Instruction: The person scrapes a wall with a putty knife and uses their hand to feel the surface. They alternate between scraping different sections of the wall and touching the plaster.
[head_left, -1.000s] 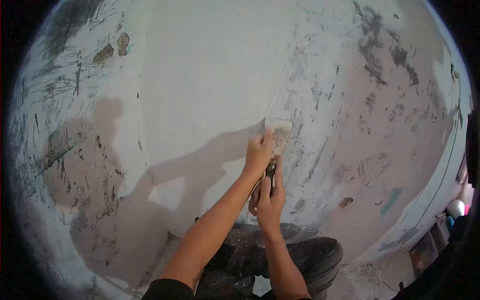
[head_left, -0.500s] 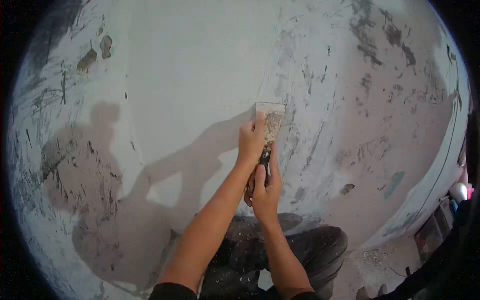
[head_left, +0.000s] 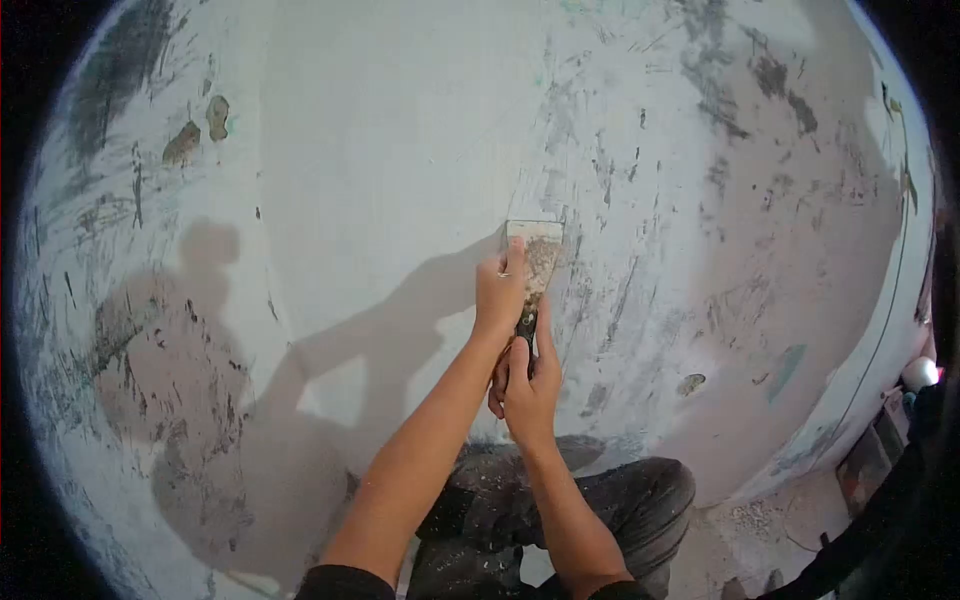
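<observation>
A scraper point(head_left: 541, 262) with a wide, plaster-crusted blade lies against the wall, its straight edge pointing up. My left hand point(head_left: 500, 290) is closed on the scraper's left side, thumb or finger stretched along the blade. Lower down, my right hand point(head_left: 532, 385) wraps the dark handle, with one finger extended up its right side. Part of the handle is hidden by my hands. The wall point(head_left: 370, 150) has a smooth pale coating left of the blade and scratched, grey-streaked plaster to its right.
Chipped holes point(head_left: 218, 118) mark the upper left wall, and a small pit point(head_left: 691, 384) lies at the lower right. My bent, dust-specked knee point(head_left: 650, 490) is close to the wall. Debris point(head_left: 755, 520) covers the floor by a container point(head_left: 868, 465). A dark cable hangs along the right.
The view has tilted slightly, so the wall marks sit lower in the picture. The scraper and both hands appear a little lower and left. Grey streaks now show just above the blade edge.
</observation>
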